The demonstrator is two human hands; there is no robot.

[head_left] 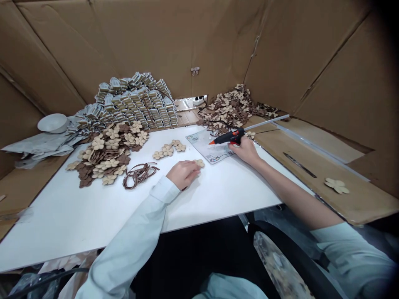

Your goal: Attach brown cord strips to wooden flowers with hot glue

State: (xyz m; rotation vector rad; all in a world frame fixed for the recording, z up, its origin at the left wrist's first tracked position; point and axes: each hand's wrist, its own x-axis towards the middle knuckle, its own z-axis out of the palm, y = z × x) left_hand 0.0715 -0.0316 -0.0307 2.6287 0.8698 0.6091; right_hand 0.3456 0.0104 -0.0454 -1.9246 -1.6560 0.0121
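Observation:
My left hand (183, 174) rests low on the white board, its fingers bent and closed at the edge of a small cream flower (199, 163), which they partly cover. My right hand (247, 151) is wrapped round the handle of a black hot glue gun (230, 136) with an orange nozzle. The nozzle points left, over a clear printed sheet (204, 145). A long translucent glue stick (268, 122) appears to extend from the gun's back. Several cream flowers (167, 150) lie in a row beyond my left hand. Left of that hand is a bundle of brown cords (139, 175).
A heap of cream and brown flowers (106, 155) covers the board's left. Behind it rise stacked small packets (137, 104). A white bowl (52, 123) stands far left. More corded flowers (232, 106) are piled at back right. A thin blade-like tool (299, 165) lies right, near a loose flower (336, 185).

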